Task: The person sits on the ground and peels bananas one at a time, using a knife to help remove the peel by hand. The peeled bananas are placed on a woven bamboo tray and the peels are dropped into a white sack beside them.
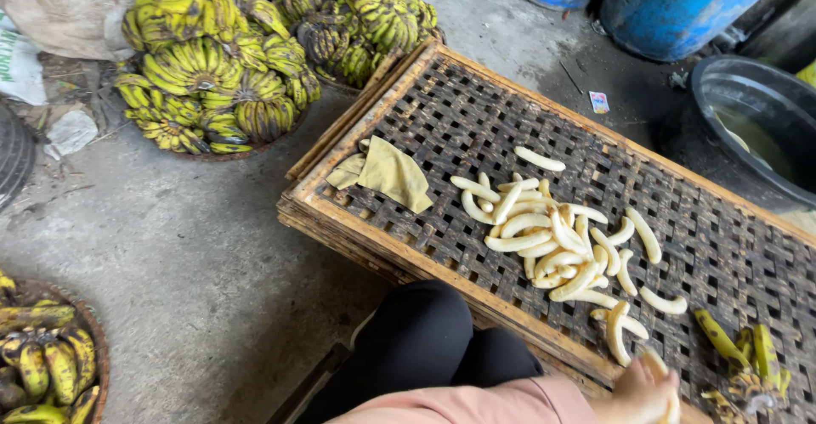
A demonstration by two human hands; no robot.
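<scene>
At the bottom edge of the head view, a hand (642,392) reaches out from a pink sleeve (476,403) over the near rim of a woven lattice tray (714,245) framed in wood. Which of the person's hands it is cannot be told from this angle; it enters from the lower middle and points to the right. Its fingers are curled around a peeled banana (670,390), whose pale flesh shows above and below the knuckles, so the hand is closed on the fruit just above the tray's near corner. The other hand is out of sight.

Just beyond the hand lies a heap of peeled bananas (552,233), spread loosely across the middle of the tray, some touching and some apart. To the right of the hand, at the tray's near right part, rests a small bunch of unpeeled bananas (748,360), yellow-green with dark tips. A yellowish cloth (391,173) lies crumpled on the tray's far left part.

On the concrete floor beyond the tray stand piled bunches of green-yellow bananas (212,76), and a basket of riper, blackened bananas (47,364) sits at the lower left. A dark basin (752,127) and a blue barrel (680,3) stand at the upper right. The person's dark-clad knee (421,339) is bent beside the tray.
</scene>
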